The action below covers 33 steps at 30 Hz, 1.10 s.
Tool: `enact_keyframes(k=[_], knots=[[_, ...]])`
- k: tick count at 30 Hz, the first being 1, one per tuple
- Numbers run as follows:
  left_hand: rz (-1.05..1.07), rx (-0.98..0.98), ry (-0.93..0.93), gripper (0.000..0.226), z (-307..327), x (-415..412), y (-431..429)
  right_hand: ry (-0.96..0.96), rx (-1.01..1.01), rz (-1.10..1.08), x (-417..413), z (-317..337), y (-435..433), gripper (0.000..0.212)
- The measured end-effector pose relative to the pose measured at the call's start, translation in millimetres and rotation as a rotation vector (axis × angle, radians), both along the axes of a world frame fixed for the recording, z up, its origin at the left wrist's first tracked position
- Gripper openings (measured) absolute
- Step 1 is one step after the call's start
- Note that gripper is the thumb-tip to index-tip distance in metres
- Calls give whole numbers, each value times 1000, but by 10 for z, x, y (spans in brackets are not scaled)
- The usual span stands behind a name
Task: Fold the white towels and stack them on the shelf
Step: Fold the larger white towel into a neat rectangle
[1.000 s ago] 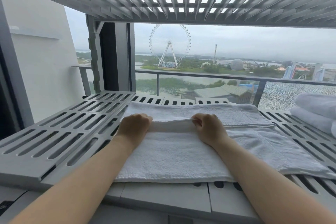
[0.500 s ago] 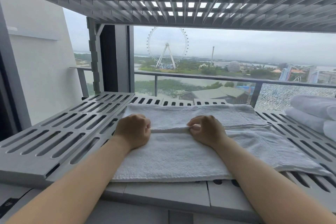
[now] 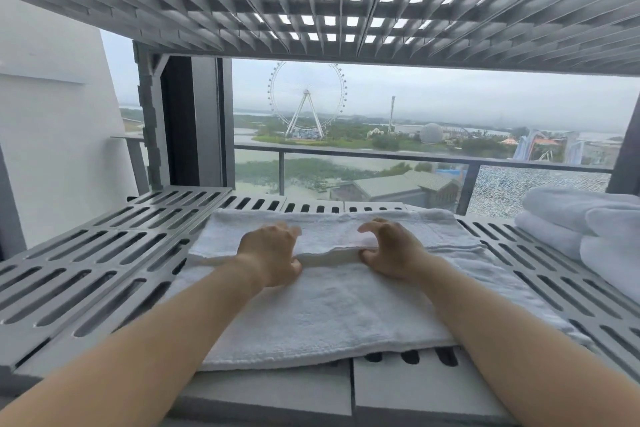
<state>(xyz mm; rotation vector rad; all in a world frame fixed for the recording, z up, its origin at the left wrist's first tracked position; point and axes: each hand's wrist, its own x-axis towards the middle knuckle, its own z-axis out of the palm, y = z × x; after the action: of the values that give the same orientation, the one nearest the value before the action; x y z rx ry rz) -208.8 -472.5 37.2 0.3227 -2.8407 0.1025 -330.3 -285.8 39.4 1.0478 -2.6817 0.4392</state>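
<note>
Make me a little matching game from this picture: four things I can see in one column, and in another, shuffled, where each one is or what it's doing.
Things:
1. spread towel
2. folded towels
3. Ferris wheel
4. left hand

Places or states:
a. far off beyond the railing
b. piled at the right end of the shelf
c. lying mid-shelf, partly folded
d. pinching a fold of cloth

Pairs: 1-c, 2-b, 3-a, 4-d.

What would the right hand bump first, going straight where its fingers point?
Probably the left hand, gripping the same white towel fold as the right hand; only towel lies between; depth is unclear.
</note>
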Motion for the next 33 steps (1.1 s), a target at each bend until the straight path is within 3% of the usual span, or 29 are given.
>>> enact_keyframes(k=[5,8,12,14,19,25,28,33], knots=[[-161,118,-17,57,-10,-332,379,-65,50,9,-202,49,256,51],[-202,146,55,44,23,-491,570,-66,51,16,-319,52,390,46],[-209,102,121,16,-5,-624,684,8,-97,30,-424,0,523,19],[-208,117,146,14,-47,-646,672,52,-132,50,-436,-7,563,14],[-210,138,191,14,-105,-650,659,95,-126,46,-496,5,705,23],[-183,121,177,11,-108,-690,683,126,-131,-333,-644,-89,1024,26],[-171,146,198,12,-138,-695,693,114,-228,-324,-658,-124,1037,10],[-187,138,223,15,-156,-682,684,141,-223,-279,-635,-116,1037,20]])
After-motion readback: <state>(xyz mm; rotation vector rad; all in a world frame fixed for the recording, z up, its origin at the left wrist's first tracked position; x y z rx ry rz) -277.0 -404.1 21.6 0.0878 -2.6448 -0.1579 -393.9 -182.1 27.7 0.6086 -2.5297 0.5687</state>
